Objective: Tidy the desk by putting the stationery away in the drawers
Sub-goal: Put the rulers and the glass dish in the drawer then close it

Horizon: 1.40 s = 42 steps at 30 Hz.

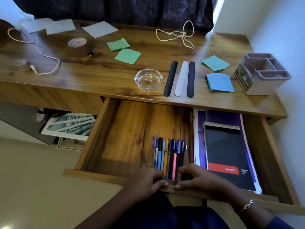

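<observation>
- The left hand (146, 179) and the right hand (198, 177) sit side by side at the near end of the pens (168, 154).
- Both hands have their fingers curled down round the pen ends, one hand from each side. They hold the bunch between them.
- Both thumbs rest on the front edge of the left drawer (128, 129). The thumb tips are close together.
- The pens lie in a neat row inside this open drawer, along its right side. Their caps point away from the person.
- Just to the right, the right drawer (270, 146) is open too. A black pad (226, 151) lies in it on top of purple books (219, 116).
- Behind the drawers is the worktop (99, 76). A glass dish (148, 79) stands near its front edge.
- Three strips (181, 78) lie just beside the dish: black, white, black.
- Blue notes (219, 82) lie to the right of the strips.
- A grey box (262, 73) with little rooms stands at the right end.
- Green notes (127, 56) lie further back, near the middle.
- A loose string (178, 34) lies near the back.
- A brown tape (79, 47) roll sits to the left, with a white cord (36, 47) past it.
</observation>
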Each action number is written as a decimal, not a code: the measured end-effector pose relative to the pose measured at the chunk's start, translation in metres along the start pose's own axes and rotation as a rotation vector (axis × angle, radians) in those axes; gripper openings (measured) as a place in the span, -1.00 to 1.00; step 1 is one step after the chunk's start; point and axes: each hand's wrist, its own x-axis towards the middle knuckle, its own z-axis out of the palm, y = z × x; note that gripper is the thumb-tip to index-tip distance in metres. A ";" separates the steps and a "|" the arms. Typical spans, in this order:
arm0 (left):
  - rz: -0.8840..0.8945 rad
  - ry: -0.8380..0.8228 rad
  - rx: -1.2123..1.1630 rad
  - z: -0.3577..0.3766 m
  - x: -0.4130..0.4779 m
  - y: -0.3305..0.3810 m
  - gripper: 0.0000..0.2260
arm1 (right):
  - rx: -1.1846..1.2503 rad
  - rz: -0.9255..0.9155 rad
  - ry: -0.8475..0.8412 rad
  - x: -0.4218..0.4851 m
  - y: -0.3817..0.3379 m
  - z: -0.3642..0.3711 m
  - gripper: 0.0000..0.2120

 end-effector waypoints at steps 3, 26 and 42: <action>-0.007 -0.011 -0.001 0.006 -0.008 0.001 -0.82 | -0.025 -0.013 -0.043 -0.002 0.002 0.007 -0.87; -0.064 0.801 -1.018 -0.165 0.091 -0.008 -0.69 | 0.080 -0.406 0.499 0.074 -0.085 -0.120 -0.78; -0.157 0.510 -1.269 -0.210 0.145 0.000 -0.36 | 0.663 -0.227 0.665 0.156 -0.146 -0.145 -0.58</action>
